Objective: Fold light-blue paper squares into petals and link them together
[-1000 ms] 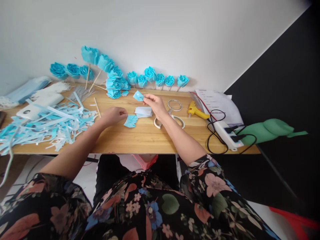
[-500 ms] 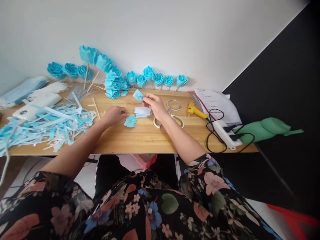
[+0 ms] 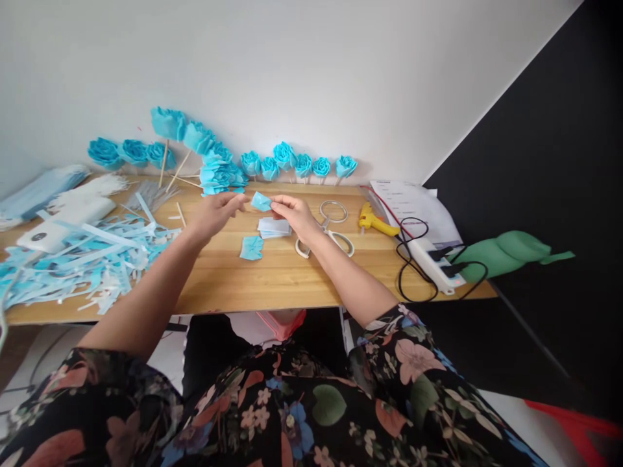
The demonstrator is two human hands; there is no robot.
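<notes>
My right hand (image 3: 293, 215) pinches a small light-blue fabric piece (image 3: 261, 202) by its right corner, above the wooden table. My left hand (image 3: 218, 213) is just left of that piece, fingers stretched toward it, and it appears to hold nothing. Below the hands lies another blue piece (image 3: 252, 248) with a cut, wavy edge. A small stack of pale rectangular pieces (image 3: 274, 227) sits beneath my right hand. Partly behind my right wrist are scissors (image 3: 343, 242) with white handles.
Blue fabric roses (image 3: 285, 155) on sticks line the wall. Cut strips (image 3: 92, 259) heap at the left around a white power bank (image 3: 63, 224). To the right are a yellow glue gun (image 3: 374, 220), a power strip (image 3: 435, 266) with black cables, and printed papers (image 3: 413, 207).
My left hand has risen from the wavy-edged piece on the table toward the one in my right hand. My right hand has lowered slightly. The view has shifted a little.
</notes>
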